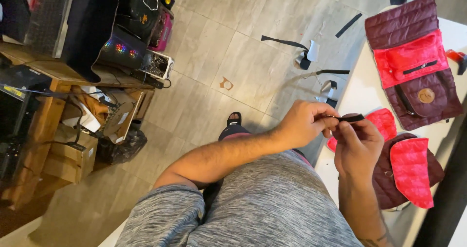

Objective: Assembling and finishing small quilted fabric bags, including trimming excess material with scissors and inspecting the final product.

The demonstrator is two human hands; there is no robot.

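Note:
My left hand [304,123] and my right hand [359,147] meet in front of my chest and pinch a short black strap [351,117] between their fingertips. The strap runs level between both hands. Just beyond them, on the white table [360,89], lie quilted maroon and red fabric pieces [406,171]. A larger maroon and red quilted pouch [413,62] with a black zipper and a round brown patch lies farther up the table.
Black strap offcuts [284,42] and white scraps litter the grey tiled floor. A wooden bench [44,106] at the left carries dark equipment, cables and cardboard boxes. My sandalled foot [233,125] rests on the floor below.

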